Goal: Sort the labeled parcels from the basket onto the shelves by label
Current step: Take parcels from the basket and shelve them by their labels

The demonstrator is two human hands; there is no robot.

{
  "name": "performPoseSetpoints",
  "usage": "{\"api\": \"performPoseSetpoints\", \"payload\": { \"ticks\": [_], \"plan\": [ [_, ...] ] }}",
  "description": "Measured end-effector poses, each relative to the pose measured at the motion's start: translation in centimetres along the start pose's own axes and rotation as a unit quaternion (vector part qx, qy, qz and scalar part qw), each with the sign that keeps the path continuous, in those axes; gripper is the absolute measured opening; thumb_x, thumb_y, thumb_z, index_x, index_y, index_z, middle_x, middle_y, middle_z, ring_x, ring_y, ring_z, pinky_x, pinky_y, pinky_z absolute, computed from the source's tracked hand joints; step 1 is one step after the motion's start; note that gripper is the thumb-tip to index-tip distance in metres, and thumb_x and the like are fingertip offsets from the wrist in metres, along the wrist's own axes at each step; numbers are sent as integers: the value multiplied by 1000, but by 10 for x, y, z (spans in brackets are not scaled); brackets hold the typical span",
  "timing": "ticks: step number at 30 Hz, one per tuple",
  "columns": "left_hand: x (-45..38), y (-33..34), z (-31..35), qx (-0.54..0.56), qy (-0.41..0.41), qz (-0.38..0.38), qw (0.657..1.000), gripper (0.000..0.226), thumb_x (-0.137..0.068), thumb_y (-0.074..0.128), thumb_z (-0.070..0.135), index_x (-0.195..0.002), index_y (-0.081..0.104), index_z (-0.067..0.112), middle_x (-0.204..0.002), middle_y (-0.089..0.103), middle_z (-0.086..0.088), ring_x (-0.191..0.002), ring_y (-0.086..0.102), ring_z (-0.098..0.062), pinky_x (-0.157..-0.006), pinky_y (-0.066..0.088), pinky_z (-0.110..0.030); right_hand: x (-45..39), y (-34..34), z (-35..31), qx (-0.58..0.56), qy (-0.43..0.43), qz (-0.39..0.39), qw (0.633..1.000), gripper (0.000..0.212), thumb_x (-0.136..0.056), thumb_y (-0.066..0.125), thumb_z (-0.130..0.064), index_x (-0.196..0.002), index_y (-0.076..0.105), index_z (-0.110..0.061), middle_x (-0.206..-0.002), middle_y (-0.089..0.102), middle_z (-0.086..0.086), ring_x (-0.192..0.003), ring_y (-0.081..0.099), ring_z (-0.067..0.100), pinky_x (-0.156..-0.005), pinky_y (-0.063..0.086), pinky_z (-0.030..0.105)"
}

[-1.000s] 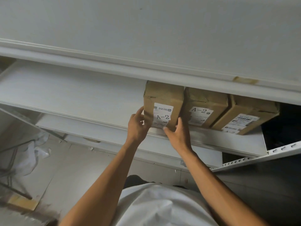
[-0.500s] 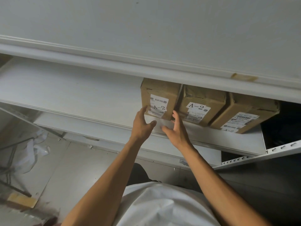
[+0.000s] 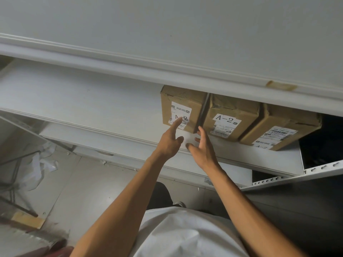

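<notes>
Three brown cardboard parcels labelled A-2 stand side by side on the white shelf (image 3: pixel 92 101). The left parcel (image 3: pixel 182 101) sits furthest back, with the middle parcel (image 3: pixel 230 117) and the right parcel (image 3: pixel 282 130) beside it. My left hand (image 3: pixel 169 140) is in front of the left parcel, fingers straight, one fingertip over its label. My right hand (image 3: pixel 203 147) hovers just before the gap between the left and middle parcels, fingers relaxed. Neither hand holds anything.
A white shelf board (image 3: pixel 167 34) overhangs the parcels. More shelf levels (image 3: pixel 92 145) lie below. A slotted metal upright (image 3: pixel 323 168) runs at the right. A wire frame with white plastic (image 3: pixel 37 164) stands on the floor at the left.
Both hands let go of the left parcel after pushing it back on the shelf, and have drawn slightly away from it. The parcel now lines up with the others.
</notes>
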State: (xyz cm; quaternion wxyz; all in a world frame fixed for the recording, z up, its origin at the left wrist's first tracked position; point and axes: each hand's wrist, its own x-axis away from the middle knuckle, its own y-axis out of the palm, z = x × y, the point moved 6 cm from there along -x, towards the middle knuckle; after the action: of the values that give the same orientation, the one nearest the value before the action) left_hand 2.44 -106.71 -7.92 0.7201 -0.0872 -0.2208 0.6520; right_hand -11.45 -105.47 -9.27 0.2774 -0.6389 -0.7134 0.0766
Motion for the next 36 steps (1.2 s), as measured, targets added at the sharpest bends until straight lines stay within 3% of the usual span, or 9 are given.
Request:
{"api": "performPoseSetpoints", "payload": {
  "ticks": [3,7,10,22,27,31,36],
  "plan": [
    [10,-11,3,-65,10,24,998,61,-95,54,4,-151,36,19,-155,40,-2,-142,36,-20,-107,27,-23,5,-1,-5,59,-28,9,998,79,-92,65,-19,-157,21,-20,-160,32,5,-143,37,23,-113,36,37],
    [33,-46,0,-227,4,60,972,58,-94,56,11,-149,37,12,-150,45,-11,-136,40,-33,-111,35,-39,11,-2,-26,175,-70,28,982,71,-93,63,-22,-155,27,-16,-157,35,9,-142,34,29,-113,35,44],
    [52,-78,-7,-295,-37,81,951,60,-95,54,15,-151,33,12,-153,40,-12,-138,34,-36,-112,33,-43,13,11,-52,254,-128,11,959,69,-94,61,-23,-153,29,-12,-158,34,10,-144,30,30,-114,35,48],
    [202,-180,-67,-294,-228,225,901,64,-94,58,27,-152,31,17,-155,34,-14,-142,26,-36,-116,27,-44,81,164,-146,347,-334,-196,854,65,-94,57,-29,-152,33,-12,-157,32,12,-144,27,32,-114,29,45],
    [320,-210,-95,-277,-309,312,855,64,-93,59,30,-150,32,18,-153,36,-14,-141,30,-34,-115,27,-43,164,241,-173,351,-423,-275,789,65,-91,59,-30,-150,37,-14,-152,38,11,-141,32,31,-113,31,43],
    [422,-216,-108,-267,-367,369,811,63,-92,58,29,-149,35,17,-151,39,-13,-140,30,-33,-116,29,-44,246,292,-179,373,-487,-328,719,68,-89,61,-31,-151,36,-14,-154,36,14,-143,29,32,-114,31,51],
    [543,-202,-120,-261,-452,412,747,62,-90,57,32,-147,37,17,-148,41,-14,-135,35,-35,-113,33,-45,348,337,-170,397,-544,-385,632,64,-90,60,-35,-148,40,-16,-156,34,13,-145,27,33,-114,29,50]
  ]
}}
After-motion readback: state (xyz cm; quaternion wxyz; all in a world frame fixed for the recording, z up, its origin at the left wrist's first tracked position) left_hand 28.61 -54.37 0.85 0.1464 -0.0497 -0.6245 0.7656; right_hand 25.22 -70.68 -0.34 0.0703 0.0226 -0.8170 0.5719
